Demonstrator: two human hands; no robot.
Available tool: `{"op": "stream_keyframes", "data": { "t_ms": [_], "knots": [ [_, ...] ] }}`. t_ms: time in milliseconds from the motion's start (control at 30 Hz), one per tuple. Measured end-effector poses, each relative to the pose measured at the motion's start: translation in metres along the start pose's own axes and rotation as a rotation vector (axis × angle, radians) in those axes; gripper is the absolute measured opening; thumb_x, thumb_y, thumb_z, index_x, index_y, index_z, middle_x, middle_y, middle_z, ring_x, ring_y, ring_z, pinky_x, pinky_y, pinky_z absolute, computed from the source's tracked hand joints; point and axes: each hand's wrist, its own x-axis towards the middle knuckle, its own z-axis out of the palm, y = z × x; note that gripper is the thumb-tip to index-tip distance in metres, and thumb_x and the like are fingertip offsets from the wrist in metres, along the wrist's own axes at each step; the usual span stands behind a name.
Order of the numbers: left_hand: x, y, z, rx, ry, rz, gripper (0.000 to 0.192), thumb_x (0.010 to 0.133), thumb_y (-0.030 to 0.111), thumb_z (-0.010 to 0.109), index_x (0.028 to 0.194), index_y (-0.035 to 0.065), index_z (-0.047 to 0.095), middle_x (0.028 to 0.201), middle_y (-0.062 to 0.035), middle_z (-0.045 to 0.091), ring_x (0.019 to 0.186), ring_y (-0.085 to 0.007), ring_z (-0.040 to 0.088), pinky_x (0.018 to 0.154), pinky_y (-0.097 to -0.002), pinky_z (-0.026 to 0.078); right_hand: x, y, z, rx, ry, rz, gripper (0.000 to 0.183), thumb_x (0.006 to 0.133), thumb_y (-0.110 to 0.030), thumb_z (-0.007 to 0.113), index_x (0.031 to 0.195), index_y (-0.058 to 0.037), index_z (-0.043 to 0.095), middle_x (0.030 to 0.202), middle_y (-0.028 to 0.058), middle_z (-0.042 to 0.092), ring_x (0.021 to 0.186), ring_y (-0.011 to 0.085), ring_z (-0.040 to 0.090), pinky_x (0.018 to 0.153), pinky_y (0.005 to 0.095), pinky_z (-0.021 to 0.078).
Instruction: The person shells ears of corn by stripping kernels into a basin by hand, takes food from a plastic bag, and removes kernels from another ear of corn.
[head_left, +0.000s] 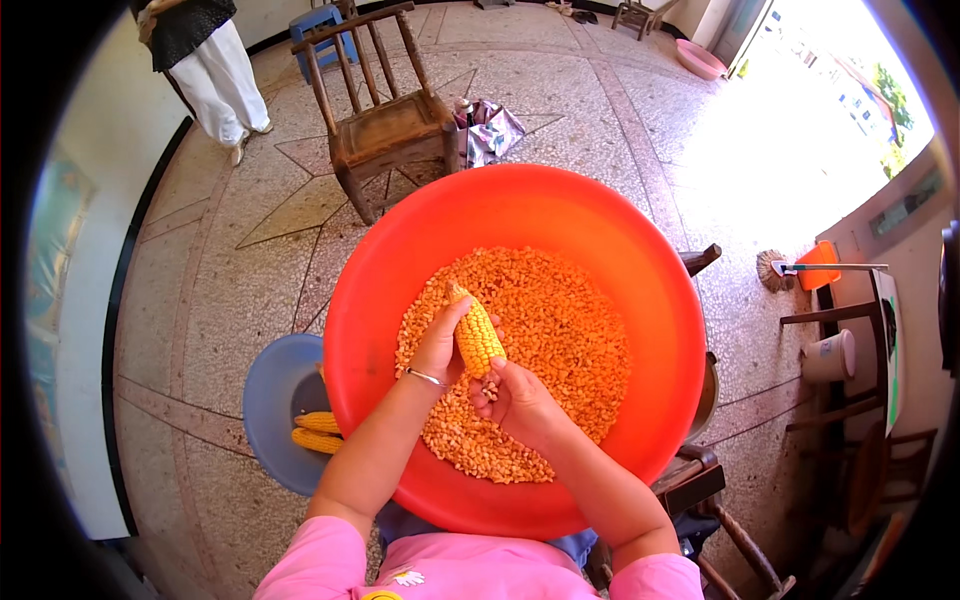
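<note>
A yellow ear of corn (478, 334) is held over a large red plastic basin (637, 247). My left hand (442, 341), with a silver bangle at the wrist, grips the ear along its side. At the ear's lower end is my right hand (517, 397), its thumb against the kernels and a few loose kernels (490, 389) in its curled fingers. Loose corn kernels (555, 322) cover the basin's bottom. More ears of corn (318, 441) lie in a blue basin (274, 375), partly under the red rim.
Beyond the basin stand a wooden chair (390, 127) and a patterned bag (491, 135). A person (217, 75) in white trousers stands at upper left. Wooden furniture (686, 476) is close at lower right. Further right are a mop (772, 270) and a white bucket (829, 356).
</note>
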Motion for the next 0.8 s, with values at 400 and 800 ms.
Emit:
{"op": "stream_keyframes", "data": {
  "t_ms": [400, 800],
  "knots": [
    [0.004, -0.007, -0.011, -0.041, 0.044, -0.041, 0.040, 0.082, 0.044, 0.057, 0.090, 0.0054, 0.050, 0.074, -0.0089, 0.057, 0.062, -0.0190, 0.059, 0.055, -0.0316, 0.052, 0.000, 0.003, 0.004, -0.167, -0.044, 0.041, 0.017, 0.088, -0.011, 0.040, 0.103, -0.0047, 0.047, 0.086, 0.0061, 0.054, 0.074, 0.0154, 0.052, 0.067, 0.0300, 0.0450],
    [0.007, -0.009, -0.015, 0.063, 0.059, 0.034, 0.031, 0.083, 0.034, 0.058, 0.095, 0.0082, 0.046, 0.076, -0.0091, 0.055, 0.060, -0.0199, 0.058, 0.053, -0.0314, 0.051, -0.005, 0.003, 0.009, -0.362, -0.054, -0.016, 0.024, 0.095, -0.029, 0.045, 0.101, -0.0062, 0.047, 0.083, 0.0029, 0.052, 0.073, 0.0113, 0.051, 0.066, 0.0262, 0.0452]
  ]
}}
